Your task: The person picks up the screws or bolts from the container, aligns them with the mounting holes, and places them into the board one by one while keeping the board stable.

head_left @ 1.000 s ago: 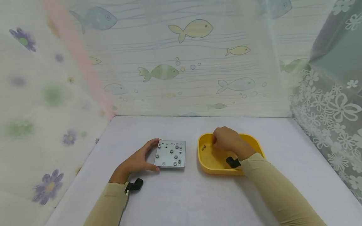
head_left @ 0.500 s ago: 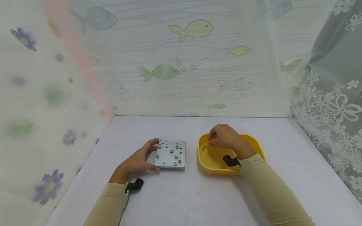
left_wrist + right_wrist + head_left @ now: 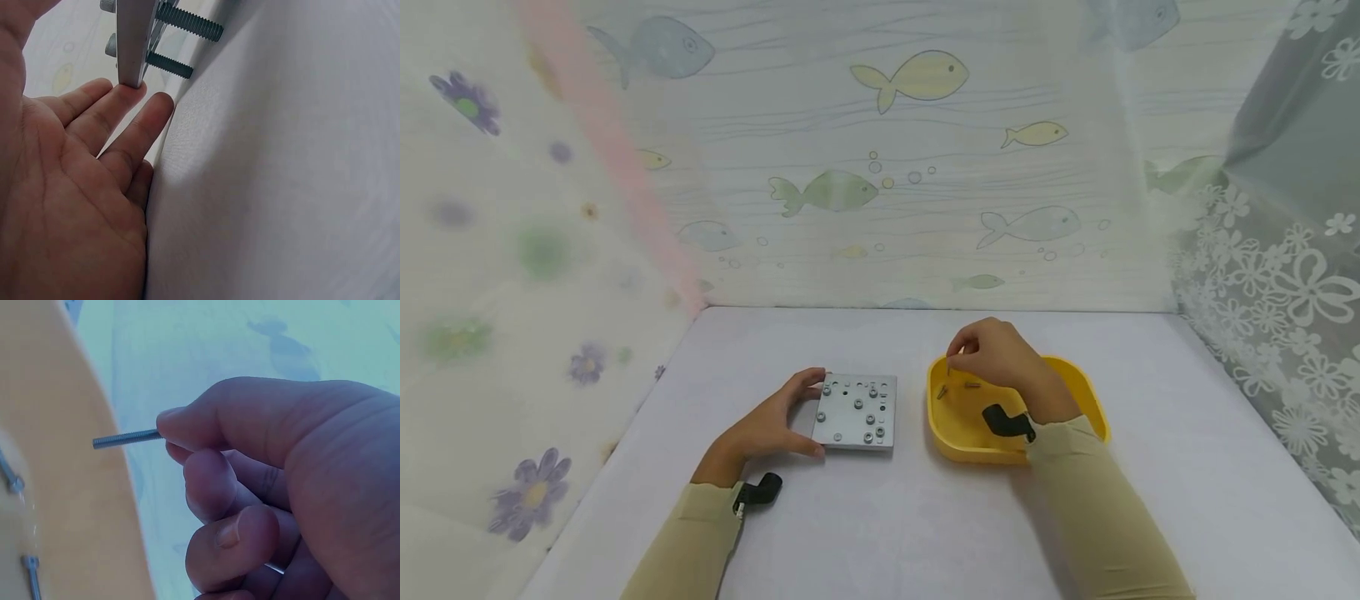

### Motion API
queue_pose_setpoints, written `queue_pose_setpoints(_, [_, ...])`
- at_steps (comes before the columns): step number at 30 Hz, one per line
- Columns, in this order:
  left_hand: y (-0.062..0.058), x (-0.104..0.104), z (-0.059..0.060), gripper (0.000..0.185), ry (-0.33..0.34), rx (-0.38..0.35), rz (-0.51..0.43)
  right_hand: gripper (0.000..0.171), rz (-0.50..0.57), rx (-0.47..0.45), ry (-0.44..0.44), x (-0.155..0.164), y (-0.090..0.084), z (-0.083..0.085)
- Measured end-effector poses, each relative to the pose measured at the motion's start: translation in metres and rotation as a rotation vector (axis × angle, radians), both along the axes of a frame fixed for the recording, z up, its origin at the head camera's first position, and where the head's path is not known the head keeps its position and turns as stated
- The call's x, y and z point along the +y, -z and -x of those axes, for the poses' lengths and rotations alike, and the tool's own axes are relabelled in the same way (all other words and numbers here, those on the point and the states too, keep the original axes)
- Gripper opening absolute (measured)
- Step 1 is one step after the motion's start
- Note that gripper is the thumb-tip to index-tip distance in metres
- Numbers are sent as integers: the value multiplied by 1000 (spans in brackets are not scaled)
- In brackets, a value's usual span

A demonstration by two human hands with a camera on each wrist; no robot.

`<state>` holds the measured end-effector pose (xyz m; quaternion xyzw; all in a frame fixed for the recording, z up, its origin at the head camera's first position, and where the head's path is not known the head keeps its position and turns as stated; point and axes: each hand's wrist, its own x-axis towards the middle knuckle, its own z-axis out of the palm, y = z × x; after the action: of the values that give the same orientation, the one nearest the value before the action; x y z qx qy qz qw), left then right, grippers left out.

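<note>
A square grey metal plate (image 3: 857,412) with several screws in its holes lies on the white table. My left hand (image 3: 797,417) grips its left edge between thumb and fingers. In the left wrist view a fingertip (image 3: 128,94) touches the plate's edge (image 3: 128,44), and screw shanks (image 3: 187,22) stick out beneath the plate. My right hand (image 3: 958,358) hovers over the far left of a yellow tray (image 3: 1075,387) and pinches a thin screw (image 3: 125,438) between thumb and forefinger. Two loose screws (image 3: 942,392) lie in the tray.
The white table (image 3: 880,517) is walled in by curtains printed with fish (image 3: 910,79) at the back and flowers (image 3: 1285,283) on both sides. A black strap fitting (image 3: 760,490) sits at my left wrist, and another black fitting (image 3: 1003,422) at my right wrist, over the tray.
My right hand has risen from the tray floor, up and a little left, with a screw pinched in its fingers. The left hand and plate have stayed put.
</note>
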<state>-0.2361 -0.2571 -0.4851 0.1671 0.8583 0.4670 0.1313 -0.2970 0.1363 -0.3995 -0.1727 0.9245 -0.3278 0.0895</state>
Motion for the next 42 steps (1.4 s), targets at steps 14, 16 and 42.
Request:
queue_pose_setpoints(14, [1,1,2,131,-1,-1,2,6,136,8,39,-23,-13,-10])
queue_pose_setpoints(16, [1,0,1,130,3,0,-2,6,150,-3,52,-29,-15,-13])
queue_pose_setpoints(42, [2,-1,0,129,-1,8,6,4,125,2,115,-87,8,-25])
